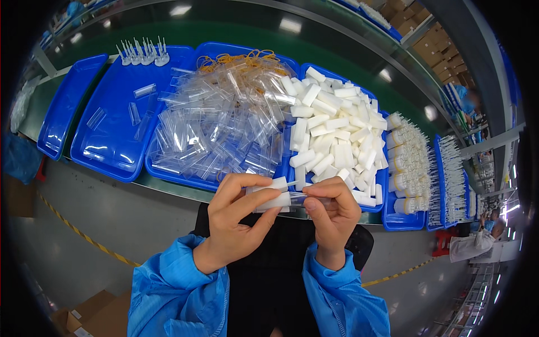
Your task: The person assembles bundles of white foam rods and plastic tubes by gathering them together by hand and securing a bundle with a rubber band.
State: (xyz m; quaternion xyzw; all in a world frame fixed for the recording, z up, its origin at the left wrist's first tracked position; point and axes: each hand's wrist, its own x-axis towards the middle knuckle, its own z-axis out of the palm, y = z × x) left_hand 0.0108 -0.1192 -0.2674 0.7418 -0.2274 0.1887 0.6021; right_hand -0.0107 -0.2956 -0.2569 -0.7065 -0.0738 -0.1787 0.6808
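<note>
Close in front of me, my left hand (240, 216) is closed on white rectangular blocks (276, 201), with at least two stacked between thumb and fingers. A thin pale stem (292, 183) pokes out of the upper one. My right hand (335, 209) pinches a clear plastic sleeve (299, 199) at the right end of the lower block. The two pieces touch; how far one sits inside the other is hidden by my fingers. Beyond my hands, a blue tray (188, 178) holds many clear sleeves (219, 121) with orange elastic loops (247, 59). Loose white blocks (337, 126) fill the blue tray to its right.
Further left is a blue tray (109, 163) with several loose sleeves and a cluster of white stemmed pieces (143, 53). Rows of round white-capped pieces (405, 168) stand in a tray at right, beside trays of upright stems (451, 174). A co-worker (474, 244) appears far right.
</note>
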